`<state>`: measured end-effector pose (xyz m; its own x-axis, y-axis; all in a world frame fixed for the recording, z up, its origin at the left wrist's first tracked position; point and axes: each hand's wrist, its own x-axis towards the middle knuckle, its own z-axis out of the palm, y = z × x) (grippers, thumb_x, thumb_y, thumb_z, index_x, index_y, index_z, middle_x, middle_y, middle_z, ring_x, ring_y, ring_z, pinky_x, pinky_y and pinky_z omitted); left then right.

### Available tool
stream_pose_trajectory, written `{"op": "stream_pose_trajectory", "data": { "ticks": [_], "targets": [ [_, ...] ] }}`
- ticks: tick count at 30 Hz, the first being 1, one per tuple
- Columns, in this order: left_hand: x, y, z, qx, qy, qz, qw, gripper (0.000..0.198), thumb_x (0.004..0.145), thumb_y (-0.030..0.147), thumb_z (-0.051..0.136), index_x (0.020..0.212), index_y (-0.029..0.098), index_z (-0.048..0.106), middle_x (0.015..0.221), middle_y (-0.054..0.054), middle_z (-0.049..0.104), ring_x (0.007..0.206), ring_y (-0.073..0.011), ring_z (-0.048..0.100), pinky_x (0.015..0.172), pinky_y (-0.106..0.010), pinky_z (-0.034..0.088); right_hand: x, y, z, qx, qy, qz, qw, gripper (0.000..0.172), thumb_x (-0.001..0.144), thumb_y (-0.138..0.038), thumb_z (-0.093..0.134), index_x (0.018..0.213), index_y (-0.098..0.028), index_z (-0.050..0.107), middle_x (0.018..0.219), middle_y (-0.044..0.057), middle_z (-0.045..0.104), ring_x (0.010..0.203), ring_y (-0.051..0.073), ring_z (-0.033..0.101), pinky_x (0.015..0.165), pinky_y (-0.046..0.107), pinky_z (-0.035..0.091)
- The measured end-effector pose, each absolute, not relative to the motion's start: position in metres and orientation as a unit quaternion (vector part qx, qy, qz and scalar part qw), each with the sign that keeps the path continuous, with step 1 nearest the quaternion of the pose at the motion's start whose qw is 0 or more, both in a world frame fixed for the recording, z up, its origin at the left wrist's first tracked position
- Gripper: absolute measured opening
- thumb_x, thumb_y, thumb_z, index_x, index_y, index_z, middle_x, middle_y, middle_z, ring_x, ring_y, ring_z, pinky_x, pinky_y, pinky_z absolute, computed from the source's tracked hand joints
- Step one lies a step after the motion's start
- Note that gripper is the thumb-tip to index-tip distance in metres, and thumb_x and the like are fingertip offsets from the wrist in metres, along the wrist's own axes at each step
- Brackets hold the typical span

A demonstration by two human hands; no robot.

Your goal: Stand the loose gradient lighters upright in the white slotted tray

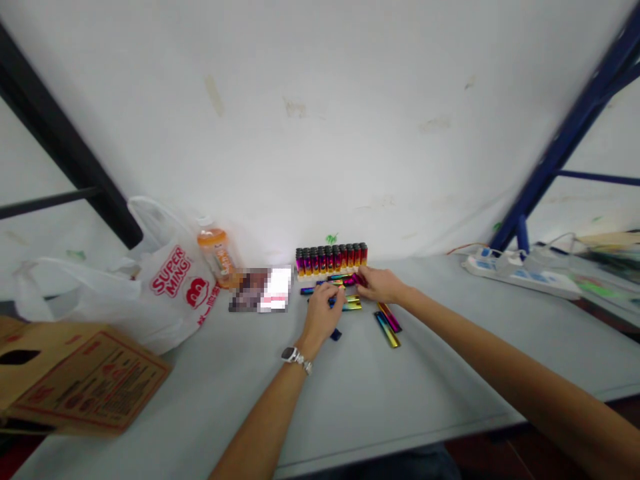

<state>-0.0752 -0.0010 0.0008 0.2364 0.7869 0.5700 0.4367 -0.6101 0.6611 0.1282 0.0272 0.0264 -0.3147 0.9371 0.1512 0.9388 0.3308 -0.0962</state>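
Observation:
Several lighters (331,261) with black tops and purple-to-yellow bodies stand upright in tight rows against the wall, in a pale low tray. In front of them, shiny rainbow-coloured metal lighter sleeves (353,305) lie loose on the table. My left hand (323,310), with a watch at its wrist, curls its fingers over these; what it grips is hidden. My right hand (381,285) pinches the end of a magenta lighter sleeve (357,279) just in front of the rows. Two more sleeves (387,329) lie below my right hand. A small dark piece (336,335) rests beside my left hand.
To the left are a cardboard box (95,380), a white plastic bag (175,287), an orange drink bottle (219,257) and a blurred-out flat item (275,290). A white power strip (520,277) with cables lies right, near a blue metal post (560,143).

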Motion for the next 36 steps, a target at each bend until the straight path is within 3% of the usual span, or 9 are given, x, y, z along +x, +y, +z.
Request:
{"op": "stream_pose_trajectory", "data": {
  "ticks": [3, 8, 11, 17, 21, 25, 36],
  "targets": [
    [-0.075, -0.002, 0.002, 0.762, 0.396, 0.475, 0.191, 0.035, 0.095, 0.028, 0.049, 0.065, 0.019, 0.064, 0.080, -0.004, 0.066, 0.083, -0.0180, 0.060, 0.079, -0.032, 0.045, 0.124, 0.021, 0.020, -0.597, -0.769, 0.064, 0.222, 0.029, 0.095, -0.041, 0.043, 0.112, -0.018, 0.048, 0.087, 0.008, 0.070, 0.075, 0.021, 0.064, 0.065, 0.027, 0.041],
    [-0.074, -0.003, 0.003, 0.765, 0.393, 0.475, 0.187, 0.035, 0.095, 0.028, 0.048, 0.065, 0.019, 0.063, 0.079, -0.004, 0.066, 0.084, -0.0185, 0.060, 0.078, -0.031, 0.046, 0.096, 0.010, 0.019, -0.494, -0.657, 0.263, 0.505, 0.022, 0.095, -0.045, 0.041, 0.099, -0.024, 0.042, 0.068, -0.003, 0.062, 0.060, 0.015, 0.060, 0.057, 0.025, 0.046],
    [-0.074, -0.003, 0.003, 0.769, 0.392, 0.469, 0.186, 0.033, 0.095, 0.027, 0.047, 0.066, 0.019, 0.063, 0.079, -0.004, 0.065, 0.083, -0.0183, 0.060, 0.076, -0.031, 0.046, 0.074, 0.005, 0.022, -0.426, -0.573, 0.383, 0.586, 0.030, 0.088, -0.053, 0.049, 0.095, -0.026, 0.039, 0.061, -0.007, 0.057, 0.050, 0.013, 0.055, 0.046, 0.023, 0.044],
    [-0.075, -0.001, 0.002, 0.770, 0.389, 0.468, 0.191, 0.030, 0.094, 0.024, 0.048, 0.068, 0.019, 0.063, 0.078, -0.004, 0.063, 0.079, -0.0174, 0.059, 0.073, -0.029, 0.046, 0.053, -0.008, 0.022, -0.397, -0.466, 0.460, 0.643, 0.040, 0.075, -0.056, 0.066, 0.096, -0.025, 0.051, 0.048, -0.011, 0.038, 0.038, 0.009, 0.033, 0.036, 0.022, 0.031],
    [-0.075, -0.001, 0.001, 0.768, 0.388, 0.473, 0.189, 0.031, 0.094, 0.025, 0.048, 0.067, 0.018, 0.061, 0.077, -0.004, 0.062, 0.078, -0.0169, 0.059, 0.072, -0.029, 0.045, 0.052, -0.020, 0.018, -0.398, -0.411, 0.525, 0.630, 0.045, 0.079, -0.067, 0.054, 0.075, -0.022, 0.054, 0.044, -0.010, 0.029, 0.036, 0.007, 0.021, 0.035, 0.022, 0.016],
    [-0.073, -0.002, 0.001, 0.769, 0.391, 0.471, 0.184, 0.034, 0.095, 0.029, 0.047, 0.066, 0.018, 0.061, 0.075, -0.004, 0.061, 0.077, -0.0169, 0.058, 0.071, -0.028, 0.044, 0.051, -0.026, 0.014, -0.463, -0.365, 0.511, 0.626, 0.053, 0.082, -0.067, 0.046, 0.052, -0.023, 0.042, 0.038, -0.007, 0.026, 0.034, 0.008, 0.021, 0.036, 0.024, 0.016],
    [-0.073, -0.003, 0.001, 0.766, 0.397, 0.468, 0.191, 0.034, 0.095, 0.028, 0.048, 0.066, 0.017, 0.060, 0.075, -0.003, 0.061, 0.077, -0.0159, 0.057, 0.072, -0.028, 0.043, 0.046, -0.029, 0.011, -0.491, -0.353, 0.462, 0.648, 0.048, 0.088, -0.051, 0.036, 0.050, -0.022, 0.042, 0.039, -0.005, 0.032, 0.034, 0.009, 0.026, 0.036, 0.024, 0.019]
  ]
}}
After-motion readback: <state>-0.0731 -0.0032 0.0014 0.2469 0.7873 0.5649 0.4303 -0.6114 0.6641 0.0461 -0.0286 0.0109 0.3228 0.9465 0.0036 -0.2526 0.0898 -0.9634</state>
